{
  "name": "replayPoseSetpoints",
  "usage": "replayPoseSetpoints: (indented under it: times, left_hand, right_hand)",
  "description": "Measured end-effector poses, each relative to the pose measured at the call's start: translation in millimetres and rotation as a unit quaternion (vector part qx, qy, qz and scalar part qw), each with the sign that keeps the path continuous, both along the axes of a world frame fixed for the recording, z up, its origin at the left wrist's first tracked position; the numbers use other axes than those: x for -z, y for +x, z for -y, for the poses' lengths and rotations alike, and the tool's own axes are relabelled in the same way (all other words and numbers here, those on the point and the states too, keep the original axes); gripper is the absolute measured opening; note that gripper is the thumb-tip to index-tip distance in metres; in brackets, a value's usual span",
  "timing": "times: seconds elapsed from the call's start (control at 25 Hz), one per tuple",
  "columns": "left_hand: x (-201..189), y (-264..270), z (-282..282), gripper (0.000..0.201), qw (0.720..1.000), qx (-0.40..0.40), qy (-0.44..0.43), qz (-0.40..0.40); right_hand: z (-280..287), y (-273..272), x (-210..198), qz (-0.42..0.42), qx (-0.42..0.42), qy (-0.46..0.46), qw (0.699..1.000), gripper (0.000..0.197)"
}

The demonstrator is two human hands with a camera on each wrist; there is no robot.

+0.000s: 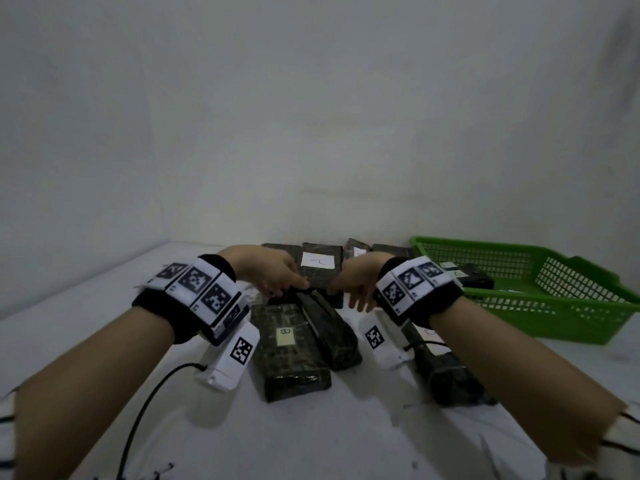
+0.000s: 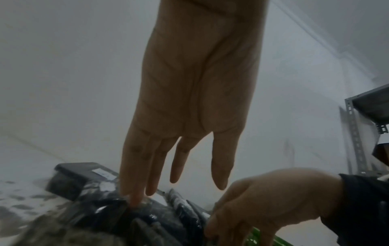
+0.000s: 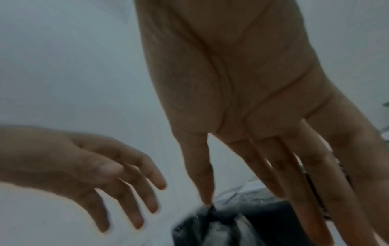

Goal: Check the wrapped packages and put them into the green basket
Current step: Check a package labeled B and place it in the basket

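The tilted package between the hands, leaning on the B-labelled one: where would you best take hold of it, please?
Probably by its two long side faces near the far end, from above: the tilted package stands on edge against the B-labelled package, and both open hands, left hand and right hand, hover there.

Your bare forearms each wear a black wristband [image 1: 162, 308] ringed with white blocks printed with black square codes [image 1: 197, 280]; a black cable [image 1: 145, 414] trails from the left wrist's white camera unit [image 1: 230, 358].

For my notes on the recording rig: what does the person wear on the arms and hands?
Bare hands and forearms. The left hand and right hand each follow a black wristband carrying white blocks with black square code markers. A white tagged camera unit hangs under each wrist; a black cable leaves the left one.
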State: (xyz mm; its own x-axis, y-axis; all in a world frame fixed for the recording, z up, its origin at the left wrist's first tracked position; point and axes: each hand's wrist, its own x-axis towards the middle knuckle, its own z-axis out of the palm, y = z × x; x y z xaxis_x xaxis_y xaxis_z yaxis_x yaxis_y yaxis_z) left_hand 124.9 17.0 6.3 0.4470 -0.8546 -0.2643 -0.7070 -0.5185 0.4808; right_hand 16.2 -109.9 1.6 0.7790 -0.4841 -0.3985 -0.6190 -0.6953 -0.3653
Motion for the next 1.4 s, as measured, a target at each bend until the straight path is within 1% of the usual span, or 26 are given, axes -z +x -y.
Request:
replayPoseSetpoints:
  times: [0.04, 0.08, 0.12, 0.16, 0.24, 0.28, 0.32, 0.4, 0.44, 0.48, 0.52, 0.56, 0.6, 0.64, 0.72, 0.76, 0.84, 0.88, 0.92, 0.96, 1.0, 1.04, 1.16, 1.28, 1.32, 1.4]
  left_hand:
    - [5.8, 2.8, -5.5, 0.042, 1.000, -0.011, 0.016, -0.011]
    - [10.2, 3.5, -8.9, 0.044, 0.999, -0.014, 0.042, -0.018]
    - [15.0, 5.0, -11.2, 0.045, 0.998, -0.010, 0.059, -0.021]
    - [18.0, 4.3, -11.4, 0.047, 0.997, -0.011, 0.079, -0.020]
    - [22.7, 4.0, -8.7, 0.051, 0.995, -0.007, 0.099, -0.017]
    - [26.2, 5.1, -5.9, 0.053, 0.995, -0.002, 0.099, -0.013]
    - [25.8, -0.1, -4.7, 0.055, 0.994, -0.007, 0.105, -0.005]
    - [26.5, -2.9, 2.8, 0.061, 0.997, 0.001, 0.076, 0.017]
    - [26.3, -2.4, 9.1, 0.061, 0.999, 0.010, 0.040, 0.029]
    - [23.1, -6.8, 12.6, 0.053, 1.000, 0.009, -0.014, 0.027]
    - [21.9, -9.3, 19.0, 0.043, 0.996, 0.010, -0.083, 0.010]
    - [18.8, -12.7, 25.3, 0.040, 0.987, -0.006, -0.154, -0.038]
    - [16.6, -13.2, 32.2, 0.038, 0.969, -0.019, -0.228, -0.088]
    - [12.7, -15.8, 38.9, 0.036, 0.947, -0.028, -0.285, -0.146]
    - [7.1, -20.0, 49.0, 0.027, 0.895, -0.027, -0.383, -0.228]
    - [4.7, -24.1, 53.4, 0.025, 0.870, -0.028, -0.419, -0.258]
    - [6.0, -29.2, 63.0, 0.031, 0.833, -0.048, -0.470, -0.288]
    - [7.7, -30.6, 66.6, 0.038, 0.823, -0.062, -0.483, -0.293]
    - [8.8, -32.5, 69.7, 0.046, 0.814, -0.071, -0.492, -0.299]
    - [10.2, -33.3, 72.8, 0.054, 0.813, -0.073, -0.495, -0.298]
    - [10.2, -35.2, 73.2, 0.060, 0.813, -0.072, -0.498, -0.294]
    - [10.7, -37.0, 73.3, 0.061, 0.813, -0.068, -0.503, -0.287]
    - [1.6, -46.0, 66.0, 0.047, 0.807, -0.040, -0.520, -0.276]
    - [-5.1, -47.8, 58.6, 0.045, 0.808, 0.000, -0.523, -0.273]
    - [-6.3, -48.7, 57.3, 0.045, 0.810, 0.004, -0.524, -0.263]
    - [-7.3, -51.8, 58.3, 0.039, 0.803, -0.010, -0.543, -0.246]
  right_hand:
    - [-2.8, 1.8, 6.8, -0.040, -0.016, -0.048, 0.998, 0.053]
    - [-3.4, 3.2, 15.0, -0.077, -0.025, -0.074, 0.994, 0.060]
    - [-1.3, 6.1, 23.6, -0.101, -0.022, -0.065, 0.992, 0.065]
    - [1.6, 7.9, 32.1, -0.110, -0.008, -0.036, 0.993, 0.068]
    - [6.3, 7.8, 44.2, -0.082, 0.030, 0.031, 0.996, 0.068]
    - [6.3, 5.8, 46.5, -0.066, 0.044, 0.048, 0.996, 0.067]
    - [7.3, 2.7, 47.0, -0.047, 0.051, 0.046, 0.997, 0.065]
    - [8.6, -8.6, 38.3, -0.003, 0.041, -0.030, 0.999, 0.061]
    - [9.1, -16.7, 30.2, 0.037, 0.037, -0.068, 0.996, 0.057]
    - [9.4, -24.9, 21.6, 0.083, 0.036, -0.086, 0.992, 0.053]
    - [11.2, -35.4, 12.9, 0.137, 0.039, -0.081, 0.986, 0.048]
    - [12.9, -46.6, 4.2, 0.200, 0.048, -0.058, 0.977, 0.045]
    - [14.4, -57.9, -3.0, 0.268, 0.063, -0.027, 0.961, 0.043]
    - [17.6, -69.0, -9.3, 0.337, 0.081, 0.001, 0.938, 0.039]
    - [23.1, -88.3, -15.5, 0.461, 0.115, 0.056, 0.878, 0.031]
    - [27.8, -93.7, -16.0, 0.508, 0.132, 0.080, 0.847, 0.031]
    - [37.1, -96.1, -11.5, 0.559, 0.179, 0.117, 0.801, 0.046]
    - [40.8, -94.3, -9.2, 0.570, 0.199, 0.136, 0.785, 0.054]
    - [44.3, -92.4, -6.8, 0.574, 0.210, 0.163, 0.775, 0.056]
    - [46.7, -90.7, -4.5, 0.573, 0.210, 0.196, 0.768, 0.054]
    - [47.0, -89.6, -3.1, 0.571, 0.207, 0.230, 0.760, 0.049]
    - [46.8, -90.2, -1.8, 0.570, 0.205, 0.263, 0.751, 0.045]
    - [52.8, -95.9, -3.5, 0.587, 0.168, 0.322, 0.724, 0.042]
    - [57.4, -105.1, -10.2, 0.610, 0.130, 0.345, 0.701, 0.041]
    - [57.4, -106.5, -11.0, 0.616, 0.128, 0.335, 0.702, 0.039]
    - [54.2, -105.5, -12.1, 0.624, 0.135, 0.297, 0.710, 0.032]
